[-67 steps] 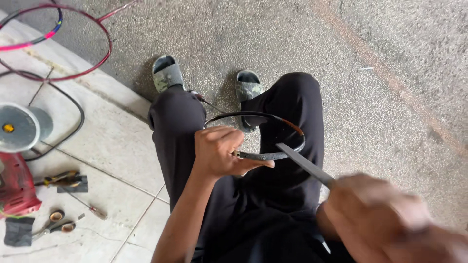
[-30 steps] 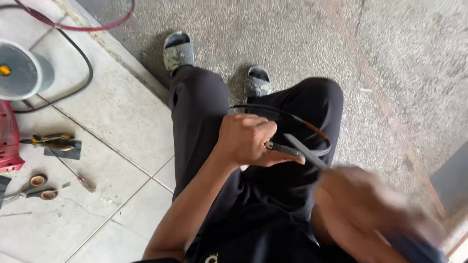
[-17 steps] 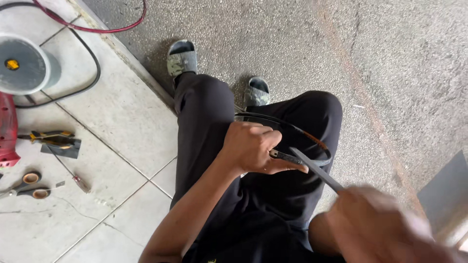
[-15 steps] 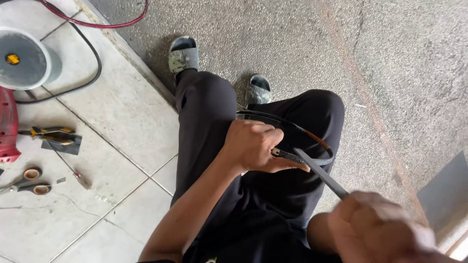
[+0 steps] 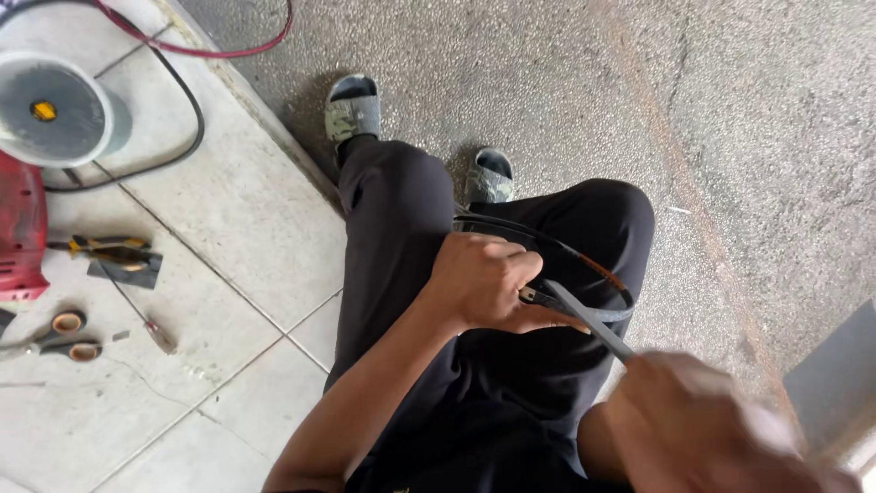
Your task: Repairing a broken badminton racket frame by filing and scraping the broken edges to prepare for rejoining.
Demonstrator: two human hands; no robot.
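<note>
Over the seated person's lap, a thin black hoop [image 5: 584, 260], seemingly the rim of a racket frame with a short orange stretch on its far side, lies across the dark trousers [image 5: 401, 210], between the knees. The left hand [image 5: 484, 283] is closed around the near edge of the hoop, fingers curled over it and thumb pressed along the side, which pins the frame against the thigh so that it does not turn. From that grip a flat grey strip [image 5: 589, 319], like a band or tape, runs back and to the right toward the right hand [image 5: 703, 429]. The right hand is close to the camera and badly blurred; it looks bunched into a fist at the end of the strip, apparently pulling it taut, though how tightly the fingers close I cannot tell.

Below the knees, two feet in grey slip-on sandals [image 5: 354, 108] rest on the rough concrete ground [image 5: 730, 110]. To the left, a raised tiled floor [image 5: 228, 228] carries tools kept within reach: yellow-handled pliers [image 5: 100, 246] on a small dark square, a thin screwdriver [image 5: 146, 319], and scissors with brown-ringed handles [image 5: 64, 333] near the edge. Farther left stands a red machine [image 5: 18, 228], partly cut off, and beside it a round white spool [image 5: 50, 110] with a yellow centre. A black cable [image 5: 187, 119] and a red cord [image 5: 196, 46] loop around it.
</note>
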